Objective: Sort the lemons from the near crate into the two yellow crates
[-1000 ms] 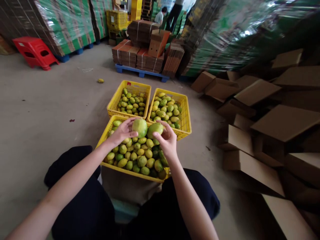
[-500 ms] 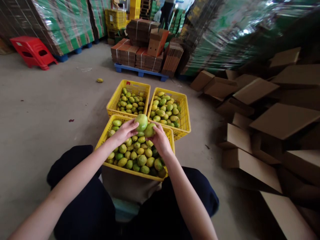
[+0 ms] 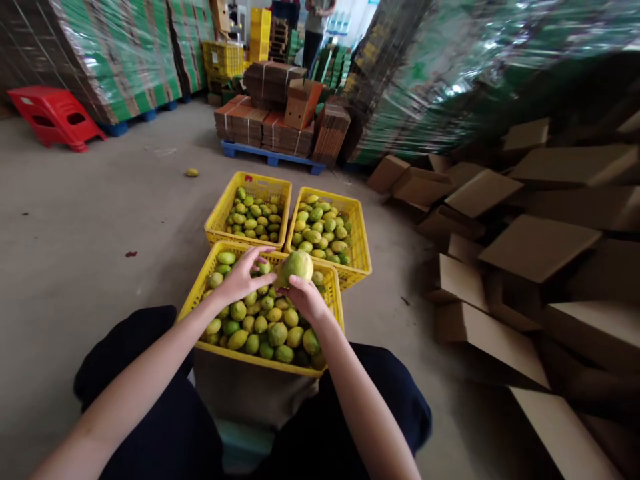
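My right hand (image 3: 306, 299) is closed round a pale yellow-green lemon (image 3: 299, 265), held above the front yellow crate (image 3: 260, 363). A blurred part beside this fruit may be a second lemon; I cannot tell. To its left, my left hand (image 3: 243, 279) has its fingers spread, the thumb reaching close to the held fruit. Whether that thumb touches it is unclear. Green and yellow lemons (image 3: 277, 333) fill the front crate beneath both hands, which hide some of them.
Two more yellow crates of lemons, a back left crate (image 3: 213, 223) and a back right crate (image 3: 364, 257), adjoin the front one. Cardboard boxes (image 3: 540, 247) heap up at right. A single lemon (image 3: 191, 173) lies on the floor. Beyond are a red stool (image 3: 55, 117), a blue pallet (image 3: 273, 157) and a standing person (image 3: 315, 30).
Earlier each hand held a lemon, side by side. Now my left hand has let go and spread its fingers, and my right hand holds fruit. The whole view has shifted slightly.
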### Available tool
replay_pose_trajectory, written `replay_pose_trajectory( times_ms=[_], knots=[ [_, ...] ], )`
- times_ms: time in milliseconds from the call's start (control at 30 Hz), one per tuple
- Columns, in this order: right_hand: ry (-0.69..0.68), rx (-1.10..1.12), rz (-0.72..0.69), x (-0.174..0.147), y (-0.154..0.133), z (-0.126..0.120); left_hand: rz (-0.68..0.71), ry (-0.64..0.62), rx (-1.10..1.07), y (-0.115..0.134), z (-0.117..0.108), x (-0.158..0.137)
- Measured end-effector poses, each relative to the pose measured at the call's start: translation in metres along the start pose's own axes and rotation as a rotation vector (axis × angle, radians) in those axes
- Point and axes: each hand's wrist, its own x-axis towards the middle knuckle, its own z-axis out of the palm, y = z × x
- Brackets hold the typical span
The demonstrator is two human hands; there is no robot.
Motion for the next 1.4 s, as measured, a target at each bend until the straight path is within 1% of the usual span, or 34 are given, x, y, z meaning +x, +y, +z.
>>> replay_pose_trajectory(
  times_ms=[100, 167, 267, 367, 467, 567, 633, 733, 833, 933, 1167, 1300, 1400],
  knots=[
    [-0.095, -0.011, -0.013, -0.007, -0.004, -0.004, -0.003, -0.116, 0.096, -0.004, 0.003, 0.003],
    [-0.113, -0.047, -0.016, -0.011, -0.006, -0.005, 0.030, -0.135, 0.111, -0.005, 0.007, 0.004],
    [-0.106, -0.130, -0.013, -0.014, -0.008, -0.003, 0.125, -0.050, 0.128, -0.007, 0.011, 0.006],
    [-0.062, -0.173, -0.050, -0.012, -0.012, -0.001, 0.184, 0.101, 0.069, -0.008, 0.011, 0.010],
    [0.075, -0.256, -0.197, -0.008, -0.016, -0.001, 0.194, 0.228, 0.014, -0.007, 0.009, 0.013],
    [0.235, -0.363, -0.324, -0.005, -0.017, -0.004, 0.202, 0.291, -0.018, -0.008, 0.008, 0.013],
    [0.269, -0.424, -0.355, -0.004, -0.016, -0.005, 0.227, 0.309, -0.031, -0.009, 0.009, 0.013],
    [0.258, -0.463, -0.387, -0.004, -0.013, -0.002, 0.256, 0.277, -0.053, -0.012, 0.013, 0.011],
    [0.206, -0.419, -0.380, -0.009, -0.014, 0.002, 0.235, 0.226, -0.109, -0.013, 0.018, 0.009],
    [0.156, -0.406, -0.388, -0.014, -0.017, 0.005, 0.231, 0.206, -0.127, -0.012, 0.019, 0.007],
    [0.081, -0.504, -0.543, -0.015, -0.017, 0.002, 0.307, 0.220, -0.116, -0.007, 0.017, 0.004],
    [0.083, -0.557, -0.584, -0.013, -0.016, 0.001, 0.290, 0.208, -0.135, -0.004, 0.016, 0.004],
    [0.092, -0.577, -0.592, -0.014, -0.017, 0.000, 0.230, 0.182, -0.140, -0.001, 0.015, 0.004]
  ],
)
